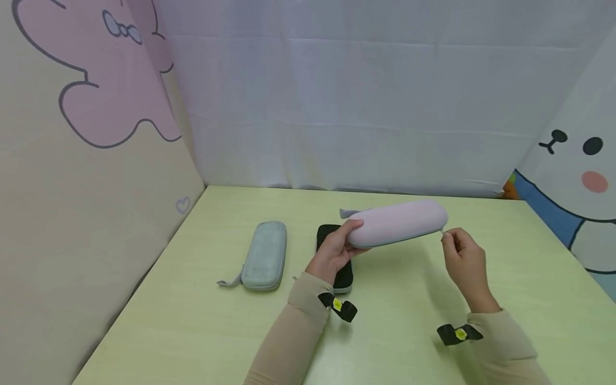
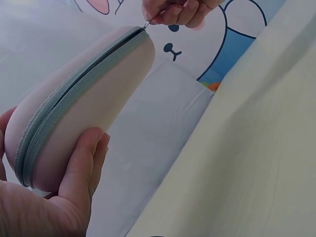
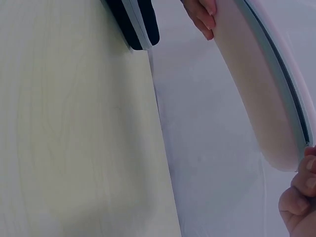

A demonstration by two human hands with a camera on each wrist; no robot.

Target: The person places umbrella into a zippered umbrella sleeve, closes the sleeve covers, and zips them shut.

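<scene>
A long, rounded pink zippered case [image 1: 401, 222] is held above the table, tilted with its right end higher. My left hand [image 1: 332, 254] grips its left end, thumb on one side and fingers on the other. At the far end my right hand [image 1: 466, 264] pinches the small zipper pull [image 2: 146, 24]. In the left wrist view the grey-green zipper band [image 2: 74, 89] faces the camera, with a dark gap along its upper stretch. A fabric loop [image 1: 347, 213] sticks out at the case's left end. What is inside the case cannot be seen.
A grey-green zippered case [image 1: 264, 256] with a strap lies on the left of the pale yellow table [image 1: 192, 331]. A black case [image 1: 344, 280] lies partly hidden behind my left hand. A white curtain [image 1: 337, 107] and printed side panels [image 1: 592, 171] enclose the table.
</scene>
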